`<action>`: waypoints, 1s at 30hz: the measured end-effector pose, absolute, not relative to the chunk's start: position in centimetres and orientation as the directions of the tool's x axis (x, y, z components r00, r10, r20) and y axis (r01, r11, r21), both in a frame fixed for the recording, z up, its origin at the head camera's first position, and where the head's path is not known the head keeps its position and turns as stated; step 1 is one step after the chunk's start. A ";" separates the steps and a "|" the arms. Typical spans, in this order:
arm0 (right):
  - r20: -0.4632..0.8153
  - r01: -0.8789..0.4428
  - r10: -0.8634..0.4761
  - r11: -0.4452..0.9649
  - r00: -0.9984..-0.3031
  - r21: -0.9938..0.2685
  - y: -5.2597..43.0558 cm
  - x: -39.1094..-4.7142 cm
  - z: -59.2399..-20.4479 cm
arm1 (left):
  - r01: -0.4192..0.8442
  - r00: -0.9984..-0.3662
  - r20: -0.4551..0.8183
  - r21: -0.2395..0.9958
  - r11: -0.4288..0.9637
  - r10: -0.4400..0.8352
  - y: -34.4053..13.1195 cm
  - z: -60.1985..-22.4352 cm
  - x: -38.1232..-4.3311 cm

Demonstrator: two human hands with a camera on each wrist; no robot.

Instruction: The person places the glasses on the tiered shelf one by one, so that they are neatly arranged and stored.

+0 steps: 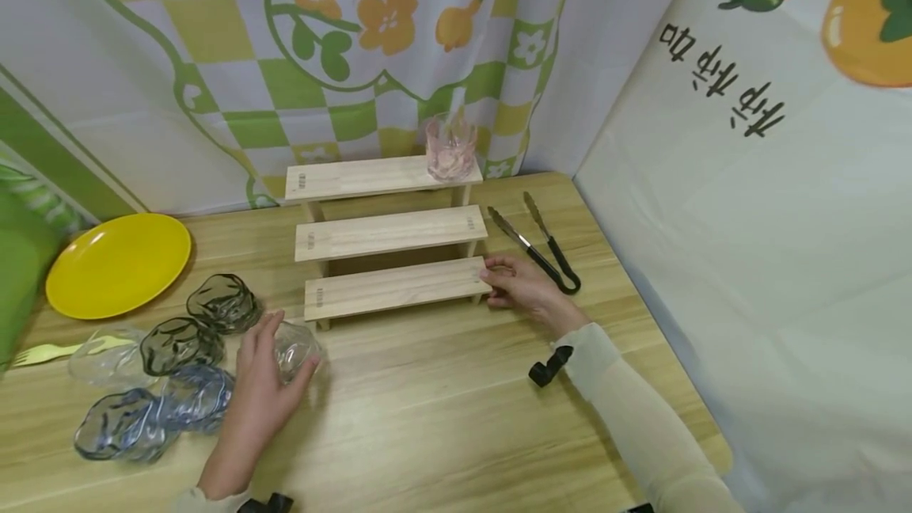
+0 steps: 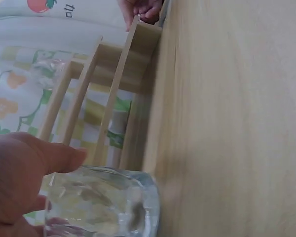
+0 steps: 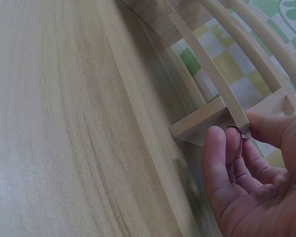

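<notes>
Holding clear glass tumbler point(image 1: 295, 351), lower left of head frame, in left hand point(image 1: 265, 378) | likely rigid, slippery, fragile; grasp round sides | pinching three-tier wooden rack point(image 1: 393, 233), mid-frame, with right hand point(image 1: 526, 288)

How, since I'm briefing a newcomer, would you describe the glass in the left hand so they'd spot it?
Find the three-tier wooden rack. Near the left end of its lowest tier, the left hand holds a clear glass. Unlike the blue glasses and grey glasses, it is colourless; unlike the other clear tumbler by the fork, it is held.
</notes>
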State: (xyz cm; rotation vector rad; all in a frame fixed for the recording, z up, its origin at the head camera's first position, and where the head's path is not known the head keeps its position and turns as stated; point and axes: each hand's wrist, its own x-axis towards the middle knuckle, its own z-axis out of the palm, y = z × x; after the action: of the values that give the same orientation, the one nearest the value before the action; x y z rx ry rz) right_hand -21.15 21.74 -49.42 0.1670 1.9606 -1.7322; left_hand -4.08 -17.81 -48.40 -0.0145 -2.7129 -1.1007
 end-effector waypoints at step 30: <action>-0.462 0.435 -0.230 0.157 -0.857 -0.886 21.6 -21.0 -49.5 | -0.100 -0.961 -0.054 0.982 0.158 -0.271 -18.3 -52.1 -3.8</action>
State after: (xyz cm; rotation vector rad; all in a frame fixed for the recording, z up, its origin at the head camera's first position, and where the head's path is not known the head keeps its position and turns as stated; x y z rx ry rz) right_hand -21.05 21.56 -49.48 0.1946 1.9401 -1.7501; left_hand -3.83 -18.25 -52.10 0.3691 -2.2848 -1.9201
